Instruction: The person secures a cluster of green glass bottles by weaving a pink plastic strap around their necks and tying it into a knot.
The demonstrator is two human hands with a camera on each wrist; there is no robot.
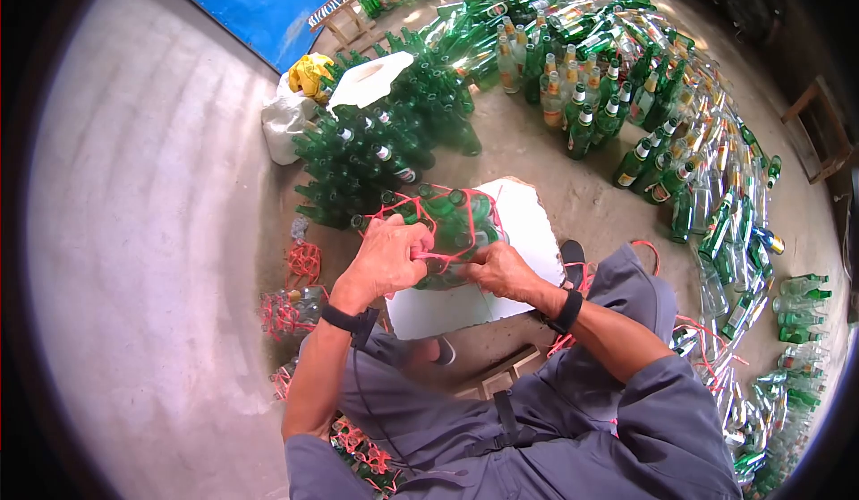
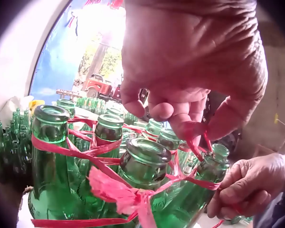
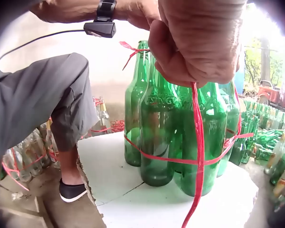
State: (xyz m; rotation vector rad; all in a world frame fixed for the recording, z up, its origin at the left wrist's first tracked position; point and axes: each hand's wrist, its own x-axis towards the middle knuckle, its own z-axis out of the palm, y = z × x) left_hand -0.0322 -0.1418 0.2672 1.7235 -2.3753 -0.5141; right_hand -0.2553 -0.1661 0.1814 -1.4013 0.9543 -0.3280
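Observation:
A bundle of green glass bottles (image 1: pixel 457 215) stands upright on a white board (image 1: pixel 528 222), bound with red plastic twine (image 3: pixel 199 156) round the bodies and necks. Over the bottle tops, my left hand (image 1: pixel 389 254) pinches a short loop of the twine beside one neck, as the left wrist view shows. My right hand (image 1: pixel 506 272) is at the near right side of the bundle, fingers curled round a strand that hangs down past the bottles. A frayed red knot (image 2: pixel 133 197) sits in front of one neck in the left wrist view.
Many green bottles (image 1: pixel 358 164) stand beyond the bundle, and a long heap of bottles (image 1: pixel 716 169) curves along the right. Tied bundles (image 1: pixel 295 312) and a tangle of red twine (image 1: pixel 304 263) lie at the left. A wooden frame (image 1: pixel 506 370) is on the floor near the legs.

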